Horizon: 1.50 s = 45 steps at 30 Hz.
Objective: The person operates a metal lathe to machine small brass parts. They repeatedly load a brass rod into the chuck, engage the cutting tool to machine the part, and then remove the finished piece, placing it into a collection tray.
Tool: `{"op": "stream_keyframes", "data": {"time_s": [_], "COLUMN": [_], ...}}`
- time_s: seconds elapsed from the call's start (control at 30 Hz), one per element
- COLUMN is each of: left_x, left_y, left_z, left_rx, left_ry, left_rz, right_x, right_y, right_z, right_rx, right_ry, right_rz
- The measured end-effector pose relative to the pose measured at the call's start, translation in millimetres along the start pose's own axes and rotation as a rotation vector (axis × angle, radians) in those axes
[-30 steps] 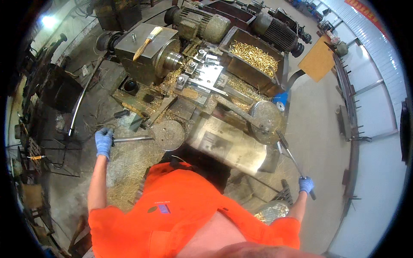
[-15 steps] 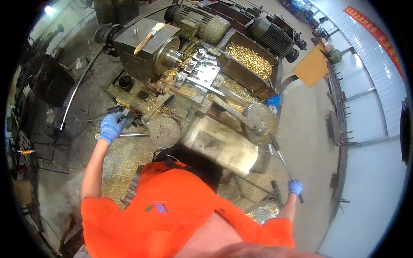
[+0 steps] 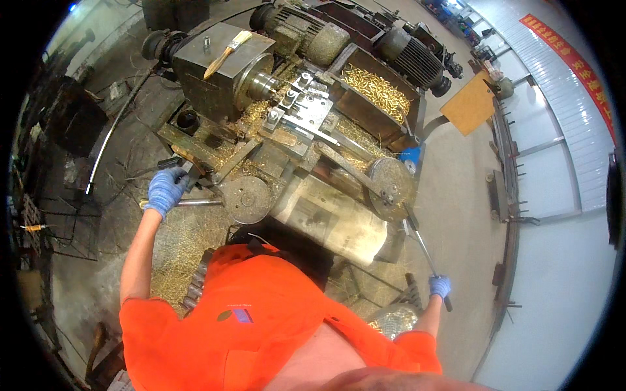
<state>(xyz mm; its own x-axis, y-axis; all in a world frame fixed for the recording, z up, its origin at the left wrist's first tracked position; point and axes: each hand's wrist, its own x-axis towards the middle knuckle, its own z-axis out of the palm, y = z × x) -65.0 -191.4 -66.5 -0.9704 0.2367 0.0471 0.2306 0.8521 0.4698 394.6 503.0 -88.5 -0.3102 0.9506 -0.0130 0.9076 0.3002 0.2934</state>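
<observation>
My right hand (image 3: pixel 439 285), in a blue knitted glove, is closed round the dark grip of a long metal lever (image 3: pixel 422 249). That lever runs up to a round disc (image 3: pixel 391 188) on the right front of a small lathe. At the left front, my gloved left hand (image 3: pixel 165 192) is closed with its fingertips at a grey metal piece (image 3: pixel 190 174); what it grips is mostly hidden. Just below that hand lies a metal handle bar (image 3: pixel 199 202), joined to the left disc (image 3: pixel 247 199). The tool slide (image 3: pixel 310 112) sits beside the spindle chuck (image 3: pixel 263 86).
A bin (image 3: pixel 417 111) behind the slide holds many small brass parts (image 3: pixel 377 91). On the headstock (image 3: pixel 218 72) lies a paintbrush (image 3: pixel 225 57). Electric motors (image 3: pixel 412 57) stand at the back. Brass chips (image 3: pixel 173 270) cover the floor at left. A tan board (image 3: pixel 468 103) stands out at right.
My right hand has drawn slightly left with the lever end, and the right disc has turned a little with it. My left hand stays at nearly the same place.
</observation>
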Motion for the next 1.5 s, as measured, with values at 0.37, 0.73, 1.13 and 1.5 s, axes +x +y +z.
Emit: {"op": "stream_keyframes", "data": {"time_s": [0.37,0.73,1.13,1.5], "left_x": [1.6,1.0,2.3,2.5], "left_y": [3.6,6.8,6.8,2.5], "left_z": [-3.2,-6.4,-8.1,-5.5], "left_rx": [0.032,0.022,0.026,0.021], "left_ry": [-0.019,-0.035,-0.043,-0.015], "left_rz": [-0.025,-0.06,-0.05,-0.046], "right_x": [-19.3,-37.8,-44.4,-48.9], "right_y": [-8.3,-15.1,-12.6,-3.6], "right_z": [-13.0,-18.7,-14.9,-2.5], "right_rx": [-0.001,0.021,-0.004,-0.009], "right_ry": [-0.041,0.014,-0.027,-0.032], "right_rz": [0.058,0.101,0.088,0.06]}}
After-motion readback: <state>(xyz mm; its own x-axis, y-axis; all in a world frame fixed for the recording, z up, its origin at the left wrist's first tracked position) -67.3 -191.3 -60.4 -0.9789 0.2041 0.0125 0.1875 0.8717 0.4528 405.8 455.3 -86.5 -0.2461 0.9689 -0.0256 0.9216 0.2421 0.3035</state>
